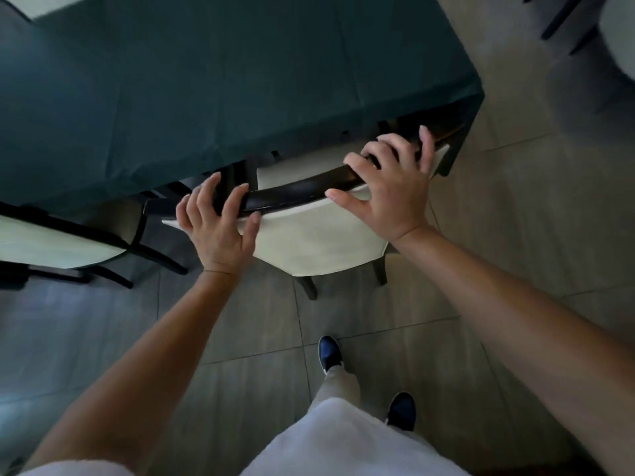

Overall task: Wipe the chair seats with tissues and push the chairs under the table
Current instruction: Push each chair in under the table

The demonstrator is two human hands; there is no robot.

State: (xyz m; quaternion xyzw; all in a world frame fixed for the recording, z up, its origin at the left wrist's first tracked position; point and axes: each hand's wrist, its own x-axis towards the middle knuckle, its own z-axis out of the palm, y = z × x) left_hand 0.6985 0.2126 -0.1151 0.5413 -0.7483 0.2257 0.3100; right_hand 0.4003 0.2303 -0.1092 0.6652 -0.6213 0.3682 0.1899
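Tiled floor (515,201), green table (206,80): we're on the chair (309,235).
Left hand (220,231) and right hand (391,187), fingers spread, rest on its top rail (295,194); could snag the cloth.

Large grey tiles (536,207) cover the floor, with thin dark joints between them. The light is dim. A pale seat on dark legs (618,39) stands at the upper right.
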